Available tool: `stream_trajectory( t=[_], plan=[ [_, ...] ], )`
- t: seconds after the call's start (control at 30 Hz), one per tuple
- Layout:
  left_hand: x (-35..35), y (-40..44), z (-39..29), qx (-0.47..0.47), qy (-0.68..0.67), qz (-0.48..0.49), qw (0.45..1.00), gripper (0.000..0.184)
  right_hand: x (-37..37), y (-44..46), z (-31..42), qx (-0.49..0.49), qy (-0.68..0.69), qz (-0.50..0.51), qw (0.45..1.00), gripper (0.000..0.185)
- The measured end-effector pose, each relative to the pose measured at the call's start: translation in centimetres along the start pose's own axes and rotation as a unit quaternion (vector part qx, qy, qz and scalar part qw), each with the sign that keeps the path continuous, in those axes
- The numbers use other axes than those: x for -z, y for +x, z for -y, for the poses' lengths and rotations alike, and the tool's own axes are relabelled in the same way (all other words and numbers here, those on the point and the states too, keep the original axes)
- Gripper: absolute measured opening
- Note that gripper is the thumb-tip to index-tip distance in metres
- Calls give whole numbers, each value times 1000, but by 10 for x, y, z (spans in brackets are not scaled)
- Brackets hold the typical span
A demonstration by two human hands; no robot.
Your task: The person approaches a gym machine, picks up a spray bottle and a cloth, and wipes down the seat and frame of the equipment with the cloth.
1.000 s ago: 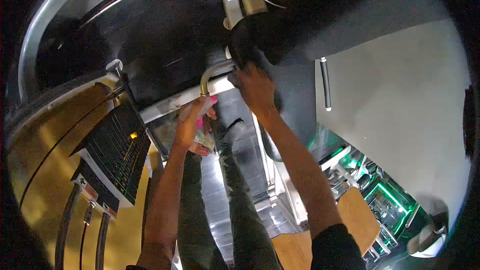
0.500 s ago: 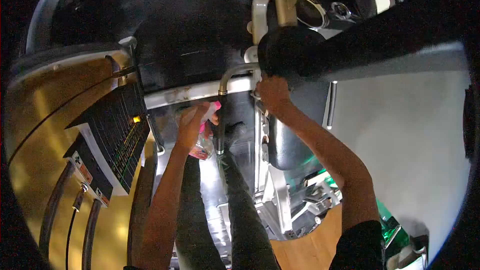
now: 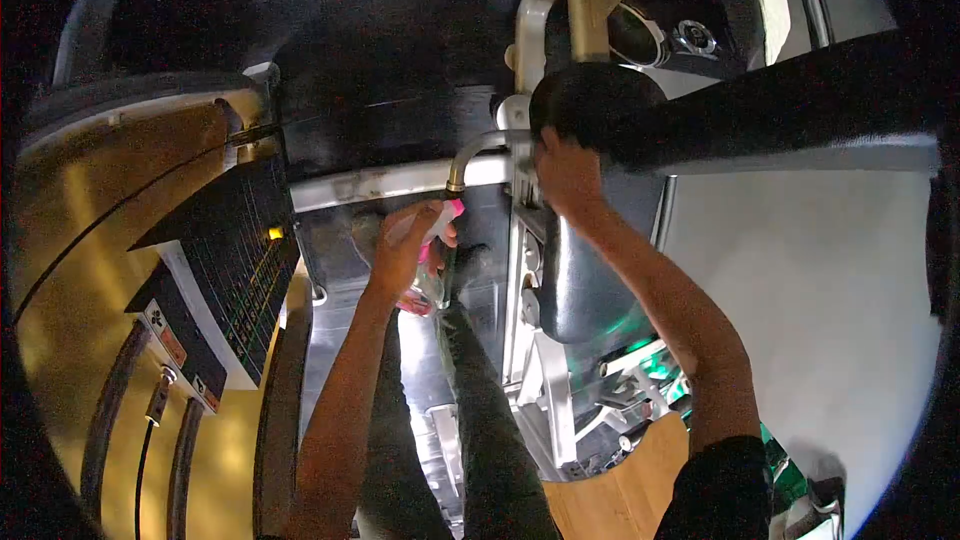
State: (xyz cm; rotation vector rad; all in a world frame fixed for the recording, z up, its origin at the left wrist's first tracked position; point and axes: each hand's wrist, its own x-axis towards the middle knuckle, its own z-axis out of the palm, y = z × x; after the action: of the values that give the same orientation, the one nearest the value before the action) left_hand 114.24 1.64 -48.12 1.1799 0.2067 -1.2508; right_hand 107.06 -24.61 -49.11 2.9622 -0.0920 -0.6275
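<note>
My left hand (image 3: 405,245) is wrapped round a clear spray bottle (image 3: 430,285) with a pink and white trigger head, beside a bent metal handle (image 3: 475,155). Higher and to the right, my right hand (image 3: 568,172) is closed at the underside of a round black pad (image 3: 592,105), near the metal frame (image 3: 530,50). Its fingertips lie against the dark pad, and whatever they may hold is hidden. Below that hand hangs a black padded cylinder (image 3: 580,285).
At the left stands a weight stack (image 3: 215,260) with a yellow pin, beside a gold panel (image 3: 70,340). A long black pad (image 3: 800,105) reaches to the right edge. Wooden flooring (image 3: 620,485), a pale floor and green-lit equipment lie below right.
The view has shifted, and the machine's frame sits farther right. My right hand has moved up along the pad's underside. My left hand still holds the bottle, now nearer the bent handle.
</note>
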Motion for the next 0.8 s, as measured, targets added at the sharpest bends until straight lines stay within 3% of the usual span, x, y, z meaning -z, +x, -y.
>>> stream_trajectory(
  t=[0.07, 0.17, 0.23, 0.33, 0.47, 0.57, 0.63, 0.67, 0.73, 0.77, 0.8],
  plan=[
    [1, 0, -3, 6, -2, -2, 1000, 49, -1, -21, 5, 13, 8, 8, 1000, 13],
    [1, 1, 0, -13, 0, -5, 1000, 50, 15, -18, 8, -19, 61, -60, 996, 12],
    [-2, 4, 6, -25, 1, -12, 1000, 50, 27, 8, 4, -58, 33, 113, 991, 14],
    [-7, 3, 12, 3, 12, -18, 1000, 50, 12, 8, 6, -58, 35, 51, 996, 16],
    [-16, 4, 16, 17, 3, -5, 1000, 50, 3, -42, 14, -57, 47, 80, 994, 18],
    [-22, 7, 22, 15, 15, 6, 1000, 49, 1, -82, 15, 18, 75, 72, 994, 20],
    [-31, 6, 26, -6, 6, -21, 1000, 50, 3, -92, 17, -137, 160, 161, 964, 21],
    [-33, 6, 27, -5, 9, -19, 1000, 50, 2, -91, 12, -141, 162, 161, 963, 21],
    [-38, 5, 27, 4, 24, 16, 1000, 51, 13, -72, -2, -75, 165, 48, 982, 23],
    [-43, 6, 30, 6, 27, 20, 999, 51, 16, -64, -3, -90, 207, -29, 974, 24],
    [-47, 6, 33, 14, 35, 12, 999, 52, 13, -62, -3, -95, 209, -31, 973, 24]
  ],
)
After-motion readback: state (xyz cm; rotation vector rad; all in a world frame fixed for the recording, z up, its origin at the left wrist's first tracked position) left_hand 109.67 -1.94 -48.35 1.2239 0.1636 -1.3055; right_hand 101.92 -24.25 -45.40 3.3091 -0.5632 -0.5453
